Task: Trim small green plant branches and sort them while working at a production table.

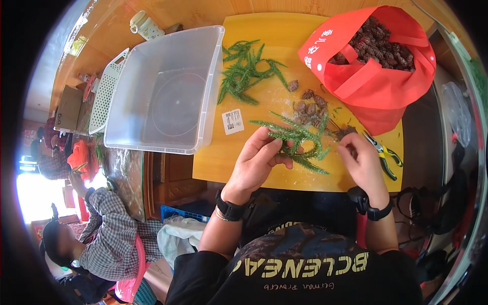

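While left hand (258,157) grips greenery (298,135) near table's edge (216,174), right hand (364,160) curls, contents unclear.

looking steeply down now from the wearer's head, through the left of two fisheyes, passing close over the black shirt (300,282) and onto the nearby yellow table (290,40); facing forward, reaching wide to both sides, bending straight edges toward a dark rim.
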Motion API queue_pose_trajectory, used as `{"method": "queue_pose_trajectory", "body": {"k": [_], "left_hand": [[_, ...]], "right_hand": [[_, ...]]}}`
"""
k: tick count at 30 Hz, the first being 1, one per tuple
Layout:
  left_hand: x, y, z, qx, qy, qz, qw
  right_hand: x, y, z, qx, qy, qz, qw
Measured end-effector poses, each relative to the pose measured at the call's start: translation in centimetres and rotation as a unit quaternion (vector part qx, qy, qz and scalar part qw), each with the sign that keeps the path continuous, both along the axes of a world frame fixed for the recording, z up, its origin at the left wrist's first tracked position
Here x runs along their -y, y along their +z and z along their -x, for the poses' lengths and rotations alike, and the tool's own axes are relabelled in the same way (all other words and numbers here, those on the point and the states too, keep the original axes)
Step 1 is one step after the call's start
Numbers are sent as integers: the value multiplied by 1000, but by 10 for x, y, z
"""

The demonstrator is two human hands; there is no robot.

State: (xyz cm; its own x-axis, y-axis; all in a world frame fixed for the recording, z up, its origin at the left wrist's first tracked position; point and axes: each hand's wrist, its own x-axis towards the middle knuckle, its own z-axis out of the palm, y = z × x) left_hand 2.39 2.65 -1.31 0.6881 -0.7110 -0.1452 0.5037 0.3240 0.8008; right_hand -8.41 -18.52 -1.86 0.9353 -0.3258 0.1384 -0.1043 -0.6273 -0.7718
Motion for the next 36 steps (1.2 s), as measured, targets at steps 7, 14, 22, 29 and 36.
{"method": "queue_pose_trajectory", "body": {"k": [7,14,22,29,36], "left_hand": [[4,-7,2,67,-9,52,996],[11,-8,7,261,15,-11,965],[17,-2,6,460,61,-98,881],[18,1,7,522,59,-99,845],[15,2,11,452,36,-73,888]], "right_hand": [[-9,33,1,58,26,-244,968],[-19,39,-10,175,118,-146,967],[-27,40,-12,161,117,-125,972],[-30,38,-13,163,110,-96,976],[-33,37,-12,173,110,-88,975]]}}
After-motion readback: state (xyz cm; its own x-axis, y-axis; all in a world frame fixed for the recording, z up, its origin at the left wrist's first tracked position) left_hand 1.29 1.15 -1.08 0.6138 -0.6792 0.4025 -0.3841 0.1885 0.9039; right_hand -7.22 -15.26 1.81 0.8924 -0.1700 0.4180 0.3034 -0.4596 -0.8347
